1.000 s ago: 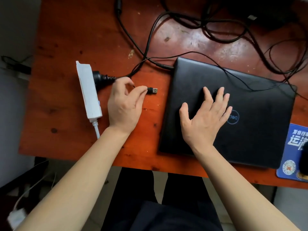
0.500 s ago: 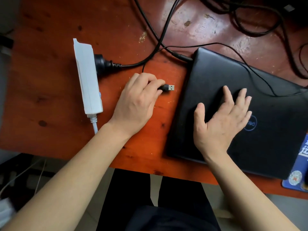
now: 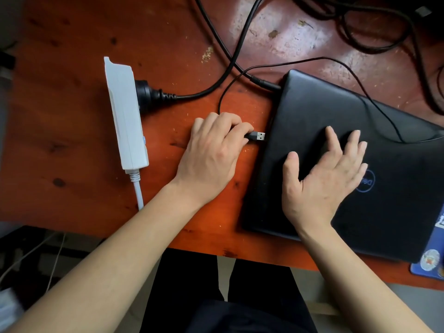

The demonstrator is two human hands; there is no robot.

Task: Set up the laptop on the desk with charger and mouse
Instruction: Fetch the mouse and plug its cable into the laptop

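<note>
A closed black laptop (image 3: 312, 111) lies on the reddish wooden desk (image 3: 72, 116). My right hand (image 3: 322, 176) presses flat on its lid with fingers spread. My left hand (image 3: 216, 152) pinches a black USB plug (image 3: 258, 136), whose metal tip sits just short of the laptop's left edge. The plug's thin black cable (image 3: 336, 62) loops back and runs over the lid. A charger plug (image 3: 265, 84) sits in the laptop's upper left corner. A black mains plug (image 3: 149, 96) is seated in the white power strip (image 3: 125, 111).
A tangle of black cables (image 3: 360, 32) covers the desk's far right. A blue mouse pad (image 3: 432, 260) shows at the right edge, partly under the laptop. The desk's front edge runs just below my wrists. The white strip's cord (image 3: 138, 191) drops off that edge.
My left hand has carried the USB plug rightwards, from near the power strip to just beside the laptop's left edge. My right hand has stayed flat on the lid.
</note>
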